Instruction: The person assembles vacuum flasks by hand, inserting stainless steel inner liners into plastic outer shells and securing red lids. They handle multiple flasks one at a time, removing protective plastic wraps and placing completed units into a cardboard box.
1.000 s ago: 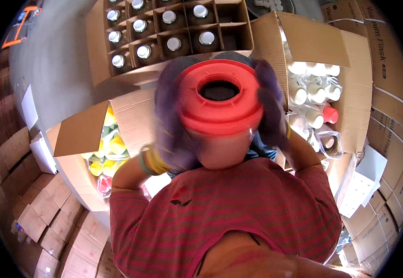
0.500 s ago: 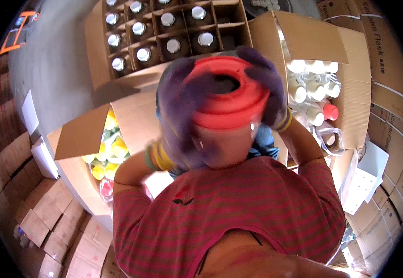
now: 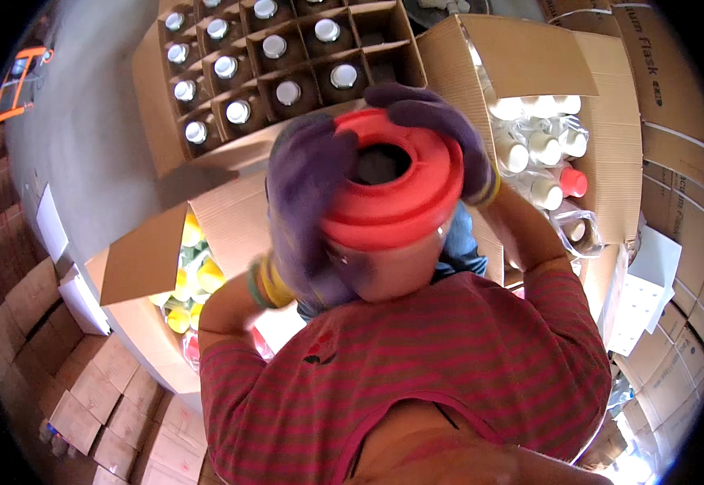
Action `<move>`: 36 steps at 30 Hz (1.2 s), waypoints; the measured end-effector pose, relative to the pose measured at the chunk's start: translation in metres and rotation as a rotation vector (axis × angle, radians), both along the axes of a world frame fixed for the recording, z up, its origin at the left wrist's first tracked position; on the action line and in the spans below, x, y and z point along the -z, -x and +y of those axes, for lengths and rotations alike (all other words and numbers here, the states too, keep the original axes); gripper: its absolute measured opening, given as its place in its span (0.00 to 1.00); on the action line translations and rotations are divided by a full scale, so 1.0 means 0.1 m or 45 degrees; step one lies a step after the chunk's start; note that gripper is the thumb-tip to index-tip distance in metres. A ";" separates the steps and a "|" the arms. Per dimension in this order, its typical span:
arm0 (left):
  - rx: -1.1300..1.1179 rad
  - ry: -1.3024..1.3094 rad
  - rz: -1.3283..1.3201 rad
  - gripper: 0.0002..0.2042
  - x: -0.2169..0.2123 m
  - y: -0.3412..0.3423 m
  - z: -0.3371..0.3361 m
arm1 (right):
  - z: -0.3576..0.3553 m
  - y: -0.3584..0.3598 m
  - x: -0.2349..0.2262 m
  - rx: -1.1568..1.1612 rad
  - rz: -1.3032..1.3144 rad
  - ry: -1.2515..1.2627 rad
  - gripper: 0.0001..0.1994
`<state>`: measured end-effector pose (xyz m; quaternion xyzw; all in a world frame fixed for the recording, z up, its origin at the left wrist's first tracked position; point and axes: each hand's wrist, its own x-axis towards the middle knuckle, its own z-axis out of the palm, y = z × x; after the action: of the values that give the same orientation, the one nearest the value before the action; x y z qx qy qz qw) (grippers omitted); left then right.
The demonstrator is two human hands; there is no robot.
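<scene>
Close to my chest I hold a pink round container [image 3: 396,275] with a broad red ring top [image 3: 420,178] and a dark round hole in it. My left hand [image 3: 303,202], in a purple glove with a yellow cuff, wraps round the container's left side. Its thumb side lies against the ring. My right hand [image 3: 441,129], gloved alike, curls over the far right edge of the ring. The container's base is hidden against my striped shirt. What is inside the hole is too dark to tell.
Ahead stands a divided carton [image 3: 230,149] of white-capped bottles. An open carton [image 3: 615,153] at right holds white-topped bottles and one red-capped one. Another carton [image 3: 137,259] at left holds yellow-capped bottles. Stacked boxes [image 3: 81,420] line the left side and more the right.
The container has tipped slightly, so its ring and hole show more. My right hand has shifted left over the ring's far edge; my left hand keeps to the left side.
</scene>
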<state>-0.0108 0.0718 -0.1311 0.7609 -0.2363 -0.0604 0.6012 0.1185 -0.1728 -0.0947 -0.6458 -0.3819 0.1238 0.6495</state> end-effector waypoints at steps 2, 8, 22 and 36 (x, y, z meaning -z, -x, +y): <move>0.065 0.017 -0.014 0.42 -0.06 0.14 -0.11 | -0.09 -0.17 0.29 0.115 -0.172 0.233 0.30; 0.015 -0.005 -0.006 0.44 -0.01 -0.09 -0.02 | 0.06 -0.39 0.04 -0.078 -0.572 0.078 0.24; 0.020 0.004 0.021 0.48 0.08 -0.05 0.15 | 0.05 -0.22 -0.02 0.010 0.044 0.006 0.24; -0.546 0.198 -0.119 0.28 -0.62 -1.11 0.08 | 0.44 -0.89 0.21 -0.106 0.179 -0.095 0.26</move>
<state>0.0999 0.0799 -0.0694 0.7471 -0.1006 0.1224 0.6455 0.2076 -0.1285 -0.1155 -0.5945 -0.3663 0.1814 0.6925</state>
